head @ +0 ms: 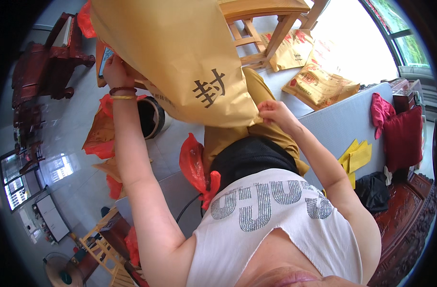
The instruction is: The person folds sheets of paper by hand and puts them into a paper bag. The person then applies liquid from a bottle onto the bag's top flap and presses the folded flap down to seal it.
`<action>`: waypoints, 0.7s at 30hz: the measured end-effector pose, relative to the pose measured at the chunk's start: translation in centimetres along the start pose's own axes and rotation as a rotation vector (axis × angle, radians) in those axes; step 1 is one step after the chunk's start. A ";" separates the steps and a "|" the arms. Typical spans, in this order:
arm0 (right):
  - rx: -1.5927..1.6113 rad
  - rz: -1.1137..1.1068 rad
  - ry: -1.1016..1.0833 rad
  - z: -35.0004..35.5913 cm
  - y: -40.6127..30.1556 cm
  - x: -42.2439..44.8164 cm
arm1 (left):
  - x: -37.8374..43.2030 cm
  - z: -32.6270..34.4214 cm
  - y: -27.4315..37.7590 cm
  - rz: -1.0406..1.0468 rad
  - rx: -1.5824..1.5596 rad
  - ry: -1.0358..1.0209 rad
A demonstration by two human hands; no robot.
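Note:
A large gold-brown paper bag (161,53) bearing black and printed characters lies over my lap, its upper part running out of view at the top. My right hand (276,114) pinches the bag's near right corner between thumb and fingers. On the other side, my left hand (118,71) is beside the bag's left edge, next to a flat blue patterned object (106,59) on a wooden surface (101,77). Its fingers are partly hidden, so whether it grips anything cannot be told. Red plastic (85,19) shows at the bag's upper left.
Gold paper packets (319,84) lie on the floor by a wooden stool (265,10). A black-rimmed round container (151,117) stands below my left wrist. Beside me are a grey padded seat (328,123), yellow papers (358,156) and a red cushion (403,138). A red plastic bag (193,161) hangs by my waist.

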State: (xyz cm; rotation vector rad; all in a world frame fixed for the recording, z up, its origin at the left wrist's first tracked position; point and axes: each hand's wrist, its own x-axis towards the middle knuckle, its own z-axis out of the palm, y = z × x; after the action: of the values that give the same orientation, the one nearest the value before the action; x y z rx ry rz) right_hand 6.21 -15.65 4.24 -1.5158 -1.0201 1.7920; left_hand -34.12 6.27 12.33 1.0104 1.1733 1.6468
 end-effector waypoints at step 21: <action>-0.408 -0.622 0.367 -1.9 -9.5 5.6 | -10.5 -0.3 -3.8 -0.116 0.271 -0.172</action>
State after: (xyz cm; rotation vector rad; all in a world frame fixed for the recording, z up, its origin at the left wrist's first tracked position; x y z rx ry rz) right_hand 6.53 -5.56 9.08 -1.4542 -1.5100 0.8768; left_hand -30.41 -2.93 7.19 1.2031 1.3348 1.3065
